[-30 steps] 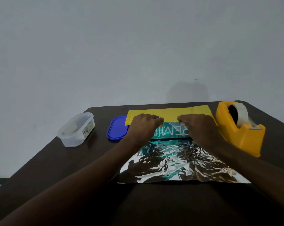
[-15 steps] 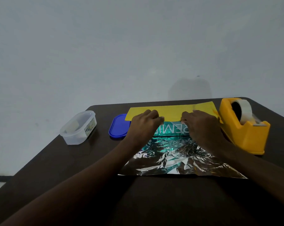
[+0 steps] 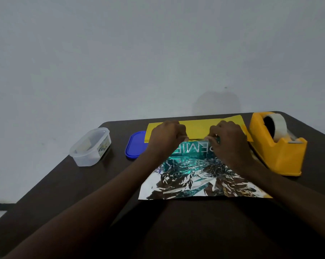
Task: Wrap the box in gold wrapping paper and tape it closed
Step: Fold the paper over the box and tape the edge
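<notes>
A sheet of wrapping paper (image 3: 199,182) lies on the dark table, its crinkled silver inner side up near me. Its far part (image 3: 197,128) is folded over toward me and shows the gold side. Under that flap sits a teal box with white letters (image 3: 193,149), only partly visible. My left hand (image 3: 166,139) and my right hand (image 3: 227,141) each pinch the flap's near edge over the box, fingers curled. A yellow tape dispenser (image 3: 277,146) with a clear roll stands just right of my right hand.
A blue plastic lid (image 3: 134,145) lies left of the paper, touching the gold flap's corner. Further left stands an open clear plastic tub (image 3: 90,146). The table (image 3: 83,193) ends at a pale wall behind and drops off along its left edge.
Both hands have drawn the gold flap's edge a little toward me over the box, and their fingers have curled tighter. The view has tilted slightly.
</notes>
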Tool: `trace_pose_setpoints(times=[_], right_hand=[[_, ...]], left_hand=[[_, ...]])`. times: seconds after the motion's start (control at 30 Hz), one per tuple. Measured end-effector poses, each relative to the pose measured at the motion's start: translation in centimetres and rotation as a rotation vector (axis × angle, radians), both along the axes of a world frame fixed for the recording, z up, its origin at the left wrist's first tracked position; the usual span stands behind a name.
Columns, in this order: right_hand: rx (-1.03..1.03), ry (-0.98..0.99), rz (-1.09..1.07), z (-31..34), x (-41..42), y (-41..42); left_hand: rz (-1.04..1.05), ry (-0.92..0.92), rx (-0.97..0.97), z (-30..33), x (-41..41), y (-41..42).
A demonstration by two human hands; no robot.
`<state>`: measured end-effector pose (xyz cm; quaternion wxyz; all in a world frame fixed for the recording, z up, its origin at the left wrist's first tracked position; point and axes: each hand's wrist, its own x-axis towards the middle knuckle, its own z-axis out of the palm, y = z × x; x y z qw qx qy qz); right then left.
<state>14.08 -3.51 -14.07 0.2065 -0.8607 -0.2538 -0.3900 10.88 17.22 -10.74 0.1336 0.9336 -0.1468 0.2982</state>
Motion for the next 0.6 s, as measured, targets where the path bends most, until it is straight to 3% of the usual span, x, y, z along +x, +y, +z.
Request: trace_pose_setpoints(times=[0.23,0.6], right_hand=[[-0.065,-0.036,-0.007,-0.1,0.2,-0.1],[-0.095,-0.020,-0.012,0.1,0.0,-0.7]], left_hand=[[-0.004,-0.077,0.133,0.1,-0.3,-0.4],[-0.022,0.149,0.178,2.1,0.4,-1.5]])
